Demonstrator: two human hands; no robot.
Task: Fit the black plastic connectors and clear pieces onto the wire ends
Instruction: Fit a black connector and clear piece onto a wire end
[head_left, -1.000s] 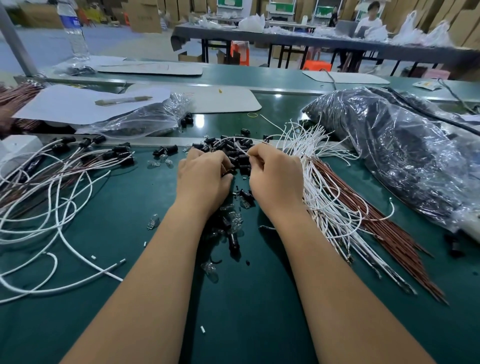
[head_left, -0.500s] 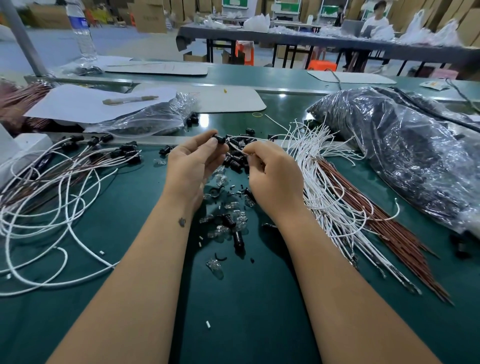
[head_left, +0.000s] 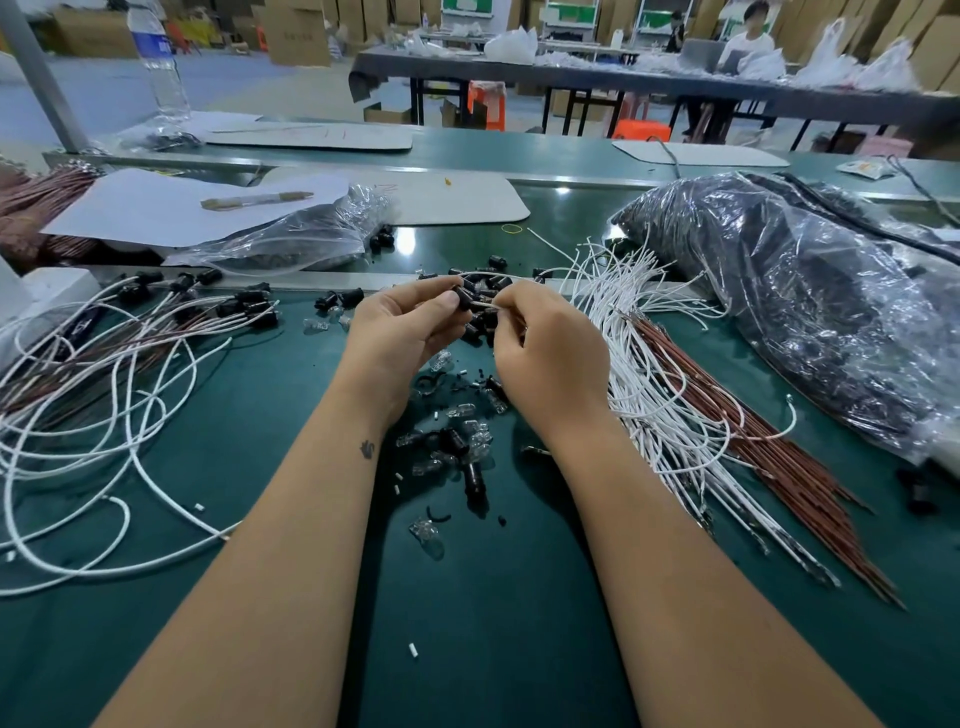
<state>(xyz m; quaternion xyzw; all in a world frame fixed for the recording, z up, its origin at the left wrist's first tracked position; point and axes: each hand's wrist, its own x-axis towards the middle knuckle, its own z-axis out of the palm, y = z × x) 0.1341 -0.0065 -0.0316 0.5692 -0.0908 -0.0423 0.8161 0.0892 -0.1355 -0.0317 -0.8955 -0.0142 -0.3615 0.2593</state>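
My left hand (head_left: 402, 332) pinches a black plastic connector (head_left: 462, 300) between thumb and fingers, raised above the green table. My right hand (head_left: 550, 353) pinches a white wire end (head_left: 485, 307) right at the connector's opening. Loose black connectors (head_left: 457, 441) and clear pieces (head_left: 428, 535) lie scattered on the mat below and between my hands. A bundle of white and brown wires (head_left: 675, 405) fans out to the right of my right hand. Wires with black connectors fitted (head_left: 156, 332) are piled at the left.
A large plastic bag of dark parts (head_left: 810, 312) fills the right side. A smaller clear bag (head_left: 291, 239) and white sheets with a pen (head_left: 254, 200) lie behind. A water bottle (head_left: 158, 62) stands at back left. A person sits at a far table.
Both hands lifted off the pile of parts. My left hand picked up a black connector and my right hand brought a wire end to it.
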